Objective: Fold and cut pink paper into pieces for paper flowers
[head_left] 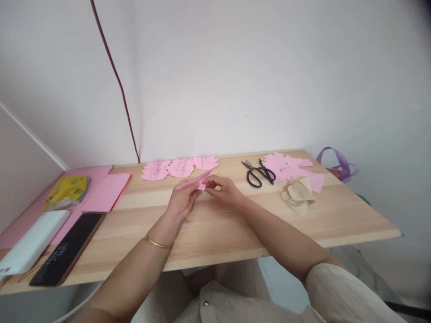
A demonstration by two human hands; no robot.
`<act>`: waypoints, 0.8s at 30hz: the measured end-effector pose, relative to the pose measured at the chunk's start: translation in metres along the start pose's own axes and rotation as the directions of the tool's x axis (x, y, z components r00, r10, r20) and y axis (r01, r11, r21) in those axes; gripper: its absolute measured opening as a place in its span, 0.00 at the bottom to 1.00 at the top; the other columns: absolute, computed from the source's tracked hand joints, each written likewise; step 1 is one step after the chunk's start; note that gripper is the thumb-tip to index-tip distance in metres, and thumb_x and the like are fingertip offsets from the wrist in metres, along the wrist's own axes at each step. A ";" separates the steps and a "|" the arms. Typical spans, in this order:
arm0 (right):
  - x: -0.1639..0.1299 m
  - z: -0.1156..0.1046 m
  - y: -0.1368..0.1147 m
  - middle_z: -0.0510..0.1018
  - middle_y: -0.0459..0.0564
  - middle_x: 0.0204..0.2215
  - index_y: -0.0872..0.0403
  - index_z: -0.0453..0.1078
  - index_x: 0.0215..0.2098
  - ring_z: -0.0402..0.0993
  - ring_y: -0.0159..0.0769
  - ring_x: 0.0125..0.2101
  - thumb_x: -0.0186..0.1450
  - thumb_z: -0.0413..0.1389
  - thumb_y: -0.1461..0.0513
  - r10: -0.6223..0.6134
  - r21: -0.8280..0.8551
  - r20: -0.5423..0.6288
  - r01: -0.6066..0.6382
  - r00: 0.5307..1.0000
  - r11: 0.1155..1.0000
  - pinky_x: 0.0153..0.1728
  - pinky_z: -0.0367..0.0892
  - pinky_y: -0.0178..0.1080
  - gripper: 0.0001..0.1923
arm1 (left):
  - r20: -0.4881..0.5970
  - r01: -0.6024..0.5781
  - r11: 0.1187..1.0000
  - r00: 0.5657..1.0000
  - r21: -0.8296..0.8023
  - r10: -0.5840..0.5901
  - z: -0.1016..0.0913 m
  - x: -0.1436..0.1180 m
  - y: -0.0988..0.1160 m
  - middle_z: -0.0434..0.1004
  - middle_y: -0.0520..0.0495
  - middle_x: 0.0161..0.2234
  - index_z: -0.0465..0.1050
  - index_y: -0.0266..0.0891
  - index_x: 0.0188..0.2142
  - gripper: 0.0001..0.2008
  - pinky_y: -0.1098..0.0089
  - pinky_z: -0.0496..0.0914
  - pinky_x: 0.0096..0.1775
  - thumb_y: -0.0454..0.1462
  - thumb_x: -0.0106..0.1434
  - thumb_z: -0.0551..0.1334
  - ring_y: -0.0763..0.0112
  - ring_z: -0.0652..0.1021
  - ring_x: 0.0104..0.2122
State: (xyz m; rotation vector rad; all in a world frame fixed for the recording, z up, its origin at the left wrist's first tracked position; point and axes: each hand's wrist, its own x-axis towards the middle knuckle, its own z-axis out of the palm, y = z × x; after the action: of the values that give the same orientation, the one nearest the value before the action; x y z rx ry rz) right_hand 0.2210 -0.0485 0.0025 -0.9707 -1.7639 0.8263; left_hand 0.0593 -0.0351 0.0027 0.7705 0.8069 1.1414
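Over the middle of the wooden table, a folded piece of pink paper (195,180) is held between both hands. My left hand (183,199) is closed around its lower left part, thumb on top. The fingertips of my right hand (222,189) pinch its right end. Just behind the hands lies a row of cut pink paper shapes (181,167) with jagged, slitted edges. To the right of my right hand rest black-handled scissors (255,175), blades partly apart, and a dark pen-like tool (266,171) lies across their handles.
Pink paper scraps (289,167) and a crumpled tan paper (298,195) lie at the right. On the left are pink sheets (111,190), a yellow packet (69,190), a white power bank-like box (33,242) and a black phone (69,249). A purple strap (338,159) hangs past the right edge.
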 end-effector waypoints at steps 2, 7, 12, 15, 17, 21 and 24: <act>0.000 0.000 0.003 0.75 0.48 0.30 0.55 0.69 0.39 0.70 0.30 0.31 0.58 0.54 0.61 0.007 0.027 -0.018 -0.006 1.000 1.000 0.35 0.65 0.36 0.10 | 0.006 -0.023 1.000 1.000 -0.001 0.023 0.000 0.000 0.000 0.77 0.48 0.34 0.73 0.38 0.31 0.10 0.72 0.69 0.34 0.32 0.47 0.68 0.70 0.76 0.35; 0.000 -0.001 0.003 0.74 0.47 0.28 0.55 0.65 0.34 0.70 0.29 0.28 0.59 0.55 0.56 0.128 0.164 -0.079 -0.114 0.989 0.980 0.32 0.65 0.35 0.10 | -0.060 -0.096 0.995 0.994 -0.007 0.096 0.000 0.002 0.000 0.74 0.50 0.28 0.73 0.37 0.29 0.10 0.74 0.68 0.31 0.31 0.44 0.68 0.74 0.74 0.30; 0.000 -0.002 0.000 0.76 0.48 0.28 0.56 0.69 0.31 0.71 0.28 0.26 0.60 0.52 0.49 0.328 0.229 0.036 -0.327 0.944 0.917 0.29 0.63 0.33 0.18 | -0.112 -0.141 0.988 0.983 0.062 0.148 0.004 -0.001 0.003 0.73 0.51 0.26 0.73 0.34 0.28 0.11 0.75 0.66 0.29 0.33 0.42 0.69 0.76 0.72 0.27; 0.000 0.000 0.003 0.75 0.48 0.25 0.56 0.70 0.29 0.69 0.28 0.24 0.60 0.52 0.47 0.396 0.288 0.107 -0.409 0.912 0.866 0.26 0.60 0.31 0.21 | -0.083 -0.147 0.981 0.984 0.128 0.158 0.007 -0.003 0.003 0.73 0.50 0.25 0.73 0.34 0.27 0.10 0.75 0.65 0.29 0.33 0.43 0.69 0.76 0.72 0.26; 0.000 0.002 0.007 0.75 0.46 0.22 0.56 0.70 0.27 0.67 0.26 0.22 0.58 0.55 0.48 0.429 0.326 0.122 -0.445 0.895 0.834 0.24 0.58 0.31 0.19 | -0.060 -0.146 0.977 0.986 0.153 0.157 0.008 -0.004 0.001 0.73 0.50 0.25 0.73 0.34 0.27 0.10 0.75 0.65 0.29 0.34 0.43 0.69 0.76 0.72 0.26; -0.001 0.003 0.014 0.74 0.45 0.20 0.57 0.72 0.26 0.62 0.25 0.19 0.53 0.61 0.51 0.464 0.351 0.121 -0.475 0.877 0.807 0.22 0.55 0.31 0.16 | -0.057 -0.114 0.981 0.991 0.157 0.124 0.009 -0.004 -0.003 0.74 0.49 0.25 0.74 0.33 0.28 0.12 0.73 0.65 0.29 0.36 0.43 0.70 0.75 0.72 0.25; -0.001 0.003 0.013 0.73 0.45 0.19 0.57 0.72 0.26 0.61 0.25 0.19 0.52 0.61 0.52 0.458 0.334 0.129 -0.474 0.879 0.815 0.22 0.54 0.32 0.16 | -0.059 -0.113 0.984 0.991 0.140 0.122 0.008 -0.003 -0.005 0.75 0.49 0.25 0.74 0.33 0.28 0.13 0.73 0.65 0.28 0.37 0.43 0.70 0.76 0.71 0.24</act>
State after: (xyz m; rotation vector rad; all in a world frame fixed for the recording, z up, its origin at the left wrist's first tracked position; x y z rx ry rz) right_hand 0.2223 -0.0436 -0.0099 -1.1573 -1.3460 1.4362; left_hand 0.0678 -0.0399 0.0027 0.9070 0.9124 1.2325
